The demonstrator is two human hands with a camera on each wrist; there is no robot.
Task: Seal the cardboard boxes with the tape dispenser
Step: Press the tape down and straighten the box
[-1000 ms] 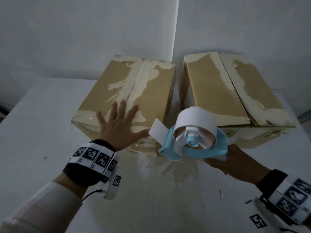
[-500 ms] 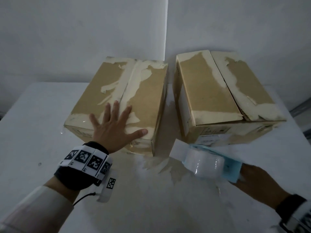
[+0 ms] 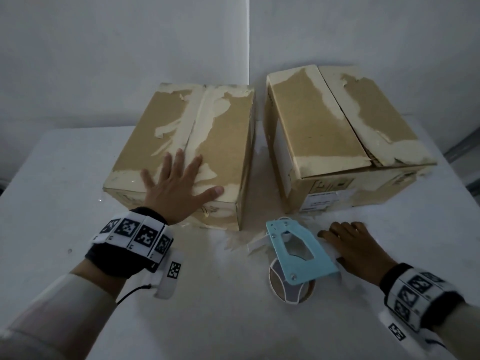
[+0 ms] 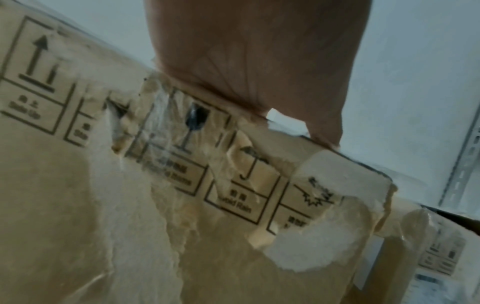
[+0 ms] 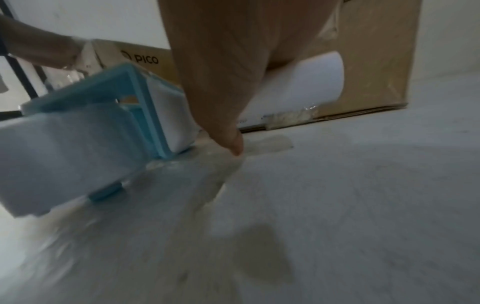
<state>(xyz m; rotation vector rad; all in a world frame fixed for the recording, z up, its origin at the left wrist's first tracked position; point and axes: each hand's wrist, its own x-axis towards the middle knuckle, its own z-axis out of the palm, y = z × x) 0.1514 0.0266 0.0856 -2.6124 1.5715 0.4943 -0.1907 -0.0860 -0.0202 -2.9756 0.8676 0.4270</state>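
Observation:
Two worn cardboard boxes stand side by side on the white table (image 3: 233, 323). My left hand (image 3: 176, 188) lies flat with spread fingers on the near top of the left box (image 3: 220, 131), over its centre seam; its palm (image 4: 246, 51) presses the top edge above the printed box face (image 4: 130, 205). The right box (image 3: 311, 120) has its flaps closed. The light blue tape dispenser (image 3: 298, 255) lies on its side on the table before the right box, white roll (image 3: 291, 289) nearest me. My right hand (image 3: 355, 245) rests just right of it, a fingertip (image 5: 235, 148) on the table.
White walls meet in a corner right behind the boxes. A narrow gap separates the two boxes. Torn paper scraps and tape residue (image 3: 241, 240) mark the table around the dispenser. The left box's side shows a PICO print (image 5: 140, 58). The table's near part stretches toward me.
My right hand carried the dispenser down from in front of the boxes and laid it on the table, then loosened off it. The left hand stayed flat on the left box.

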